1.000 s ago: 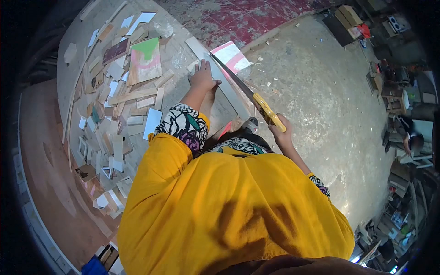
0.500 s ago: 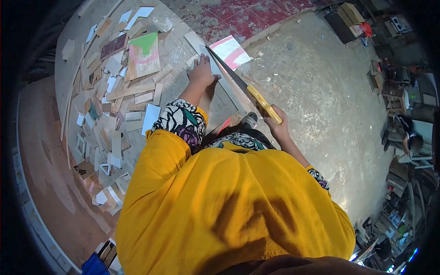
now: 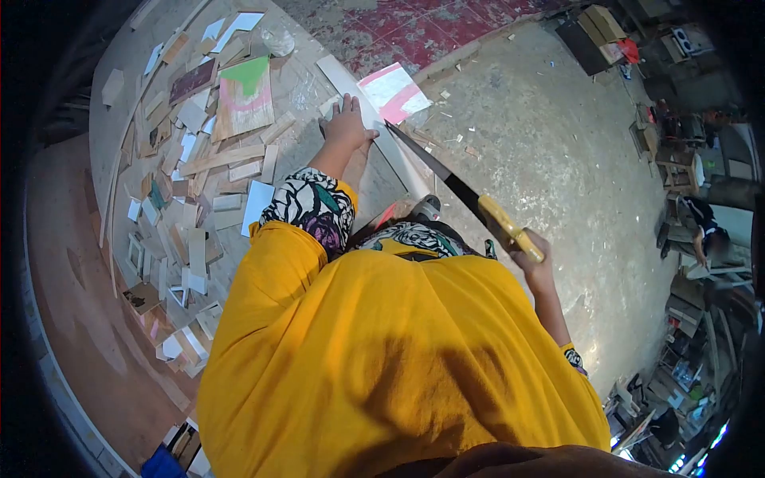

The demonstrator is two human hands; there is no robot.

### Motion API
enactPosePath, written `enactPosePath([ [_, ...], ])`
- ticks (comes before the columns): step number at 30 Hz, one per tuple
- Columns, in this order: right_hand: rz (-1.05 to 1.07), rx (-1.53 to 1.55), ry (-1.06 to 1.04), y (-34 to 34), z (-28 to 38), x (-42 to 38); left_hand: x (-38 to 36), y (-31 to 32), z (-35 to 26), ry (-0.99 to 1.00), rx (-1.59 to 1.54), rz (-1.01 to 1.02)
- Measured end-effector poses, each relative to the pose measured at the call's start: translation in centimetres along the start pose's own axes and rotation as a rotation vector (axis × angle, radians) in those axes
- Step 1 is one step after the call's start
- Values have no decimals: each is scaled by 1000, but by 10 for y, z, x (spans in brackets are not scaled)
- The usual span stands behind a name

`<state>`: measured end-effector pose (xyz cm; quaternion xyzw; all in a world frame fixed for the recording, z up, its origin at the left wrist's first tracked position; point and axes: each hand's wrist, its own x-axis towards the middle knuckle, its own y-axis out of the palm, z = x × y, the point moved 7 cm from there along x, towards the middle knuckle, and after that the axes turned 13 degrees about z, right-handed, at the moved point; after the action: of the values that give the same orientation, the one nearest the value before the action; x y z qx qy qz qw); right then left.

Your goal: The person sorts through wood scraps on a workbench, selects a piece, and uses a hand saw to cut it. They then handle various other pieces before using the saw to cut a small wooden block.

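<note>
Above the centre of the frame, I see the left hand (image 3: pixel 345 127) laid over a long pale plank (image 3: pixel 346 81) at the edge of the worktable (image 3: pixel 301 151), the plank running diagonally down toward the wearer's waist. Its fingers are stretched out toward the top of the frame, thumb out to the side, pressing from above rather than wrapping round anything. Right of centre, the right hand (image 3: pixel 532 253) has its fingers closed round the yellow handle of a handsaw (image 3: pixel 454 185).

Compared with half a second ago, the saw has been drawn down and to the right, while the left hand has kept its place on the plank. I judge this the pulled-back end of a stroke: most of the blade lies clear of the plank and only the tip is near its edge. From my view I cannot tell whether that tip touches the wood, or whether any cut shows.

Beside the plank's far end lies a pink-and-white painted panel (image 3: pixel 394 93); a green-and-pink board (image 3: pixel 245 88) sits among wood offcuts (image 3: pixel 211 165) at upper left. I find no brand, label or writing that I can read.
</note>
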<state>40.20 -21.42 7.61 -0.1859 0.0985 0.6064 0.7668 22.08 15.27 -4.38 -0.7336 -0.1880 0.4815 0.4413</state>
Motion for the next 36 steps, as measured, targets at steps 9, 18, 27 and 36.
enactPosePath([
  [9,-399,118,-115,-9,-17,126,22,8,-10,136,199,77],
  [18,-114,89,-46,41,-50,358,-26,3,-4,95,-32,-146],
  [27,376,724,114,86,-25,357,-38,-1,6,-55,-309,-171],
  [36,446,338,-42,71,36,318,-66,-16,19,-174,-785,-374],
])
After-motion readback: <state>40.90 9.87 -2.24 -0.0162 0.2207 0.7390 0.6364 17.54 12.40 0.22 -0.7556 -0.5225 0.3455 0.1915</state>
